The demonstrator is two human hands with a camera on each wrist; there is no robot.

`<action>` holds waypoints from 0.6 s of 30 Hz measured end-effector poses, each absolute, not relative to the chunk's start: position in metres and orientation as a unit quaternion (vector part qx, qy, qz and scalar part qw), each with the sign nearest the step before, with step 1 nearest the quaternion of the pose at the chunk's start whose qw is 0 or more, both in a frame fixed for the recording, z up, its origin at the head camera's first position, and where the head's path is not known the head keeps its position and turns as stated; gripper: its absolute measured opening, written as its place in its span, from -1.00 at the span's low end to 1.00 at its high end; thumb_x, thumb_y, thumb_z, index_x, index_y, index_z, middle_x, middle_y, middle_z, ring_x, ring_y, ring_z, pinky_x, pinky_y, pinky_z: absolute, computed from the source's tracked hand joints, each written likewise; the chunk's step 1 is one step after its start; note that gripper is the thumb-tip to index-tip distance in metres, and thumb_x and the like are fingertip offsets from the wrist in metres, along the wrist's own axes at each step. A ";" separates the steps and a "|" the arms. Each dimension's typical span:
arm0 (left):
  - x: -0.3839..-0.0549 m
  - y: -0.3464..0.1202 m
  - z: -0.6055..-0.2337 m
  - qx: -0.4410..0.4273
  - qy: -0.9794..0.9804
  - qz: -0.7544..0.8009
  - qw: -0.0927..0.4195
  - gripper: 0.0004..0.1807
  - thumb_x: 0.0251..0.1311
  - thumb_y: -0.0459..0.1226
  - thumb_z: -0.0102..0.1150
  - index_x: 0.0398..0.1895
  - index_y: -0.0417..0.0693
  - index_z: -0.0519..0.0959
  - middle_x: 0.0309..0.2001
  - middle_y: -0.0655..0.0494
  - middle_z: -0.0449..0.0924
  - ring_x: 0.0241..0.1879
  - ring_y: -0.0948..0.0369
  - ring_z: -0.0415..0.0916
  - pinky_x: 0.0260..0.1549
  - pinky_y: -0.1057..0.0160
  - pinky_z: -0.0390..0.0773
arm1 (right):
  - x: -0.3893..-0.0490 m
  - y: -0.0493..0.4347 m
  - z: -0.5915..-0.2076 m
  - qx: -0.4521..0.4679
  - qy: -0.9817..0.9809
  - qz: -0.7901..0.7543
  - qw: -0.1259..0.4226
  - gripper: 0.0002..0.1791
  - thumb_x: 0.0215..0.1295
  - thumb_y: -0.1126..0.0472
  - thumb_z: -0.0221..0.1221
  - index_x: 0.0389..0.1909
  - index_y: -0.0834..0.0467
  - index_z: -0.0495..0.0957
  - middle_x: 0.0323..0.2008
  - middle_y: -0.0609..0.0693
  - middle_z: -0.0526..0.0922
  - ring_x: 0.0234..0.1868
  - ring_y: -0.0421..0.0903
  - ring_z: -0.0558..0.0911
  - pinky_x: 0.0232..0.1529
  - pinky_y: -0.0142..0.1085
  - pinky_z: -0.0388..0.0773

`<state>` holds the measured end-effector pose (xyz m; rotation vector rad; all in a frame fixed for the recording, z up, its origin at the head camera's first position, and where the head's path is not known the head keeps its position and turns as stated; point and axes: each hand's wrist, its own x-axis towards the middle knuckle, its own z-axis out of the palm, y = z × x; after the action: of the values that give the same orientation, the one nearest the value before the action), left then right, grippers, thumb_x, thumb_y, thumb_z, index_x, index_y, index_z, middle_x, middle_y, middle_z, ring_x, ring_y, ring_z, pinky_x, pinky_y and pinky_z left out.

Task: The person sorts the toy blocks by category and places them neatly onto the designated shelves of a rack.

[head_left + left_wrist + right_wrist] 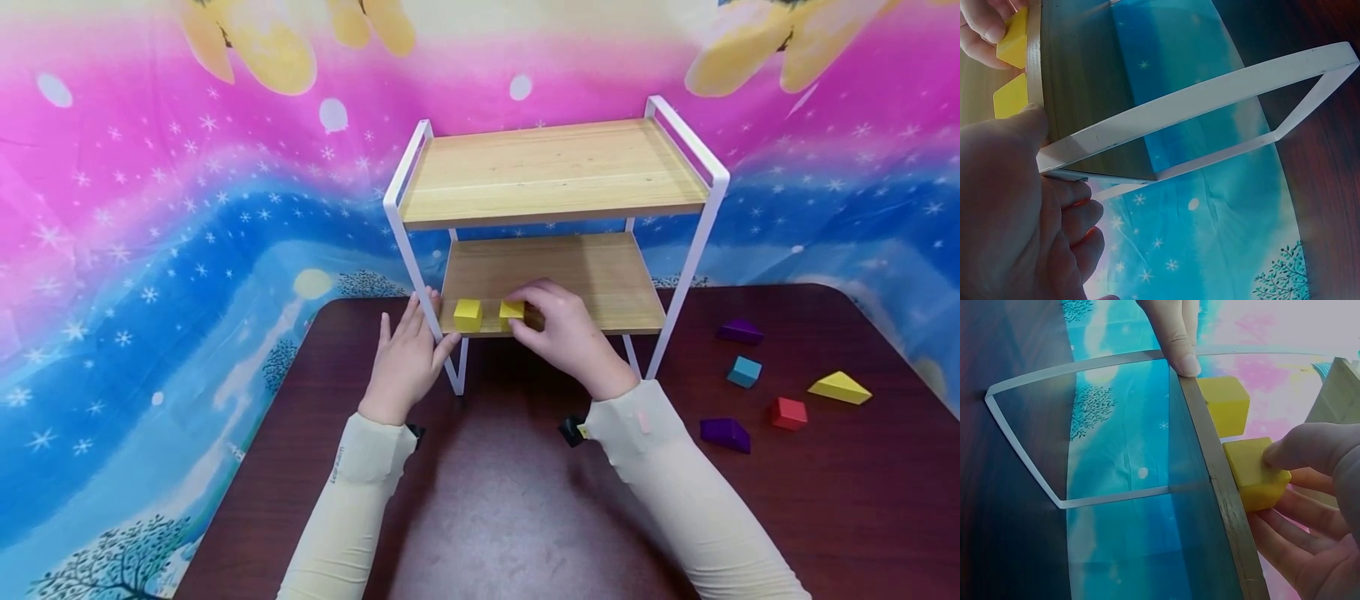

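A two-tier rack with wooden shelves [555, 267] and white metal side frames stands on the table. On the front left of its lower shelf sits a yellow cube [468, 316]. Just right of that, my right hand [564, 327] pinches a second yellow cube [512, 315] between thumb and fingers at the shelf's front edge; the right wrist view shows this cube [1256, 478] at the board, a small gap from the first cube [1225, 407]. My left hand [405, 360] lies against the rack's left front post, fingers straight, thumb touching the lower shelf's front edge.
On the table [495, 508] right of the rack lie two purple blocks [739, 332], a blue cube [745, 372], a red cube [788, 413] and a yellow triangular block [841, 387]. A patterned cloth [187, 242] hangs behind the table.
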<state>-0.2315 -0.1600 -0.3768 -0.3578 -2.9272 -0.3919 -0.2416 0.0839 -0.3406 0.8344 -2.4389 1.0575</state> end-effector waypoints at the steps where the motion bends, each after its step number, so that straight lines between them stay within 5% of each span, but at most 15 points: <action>1: -0.232 -0.160 -0.377 -0.119 -0.981 -0.131 0.082 -0.19 0.53 0.19 -0.23 0.64 -0.01 -0.08 0.63 0.13 -0.17 0.62 0.11 -0.27 0.48 -0.24 -0.38 | -0.242 0.084 -0.340 0.292 -0.862 0.375 0.175 -0.72 0.25 0.35 0.36 -0.02 0.29 0.68 -0.03 0.16 0.67 -0.04 0.04 0.65 0.02 -0.10 0.67; 18: -0.231 -0.160 -0.378 -0.123 -0.980 -0.132 0.086 -0.19 0.53 0.18 -0.22 0.64 -0.02 -0.11 0.63 0.10 -0.16 0.62 0.09 -0.27 0.48 -0.25 -0.36 | -0.229 0.102 -0.337 0.281 -0.843 0.429 0.159 -0.58 0.28 0.35 0.33 0.16 0.29 0.58 0.03 0.19 0.64 0.00 0.06 0.69 0.07 -0.03 0.64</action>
<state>-0.2315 -0.1600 -0.3777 -0.3663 -2.9199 -0.3942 -0.2292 0.1016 -0.3366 0.8032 -2.4109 1.2274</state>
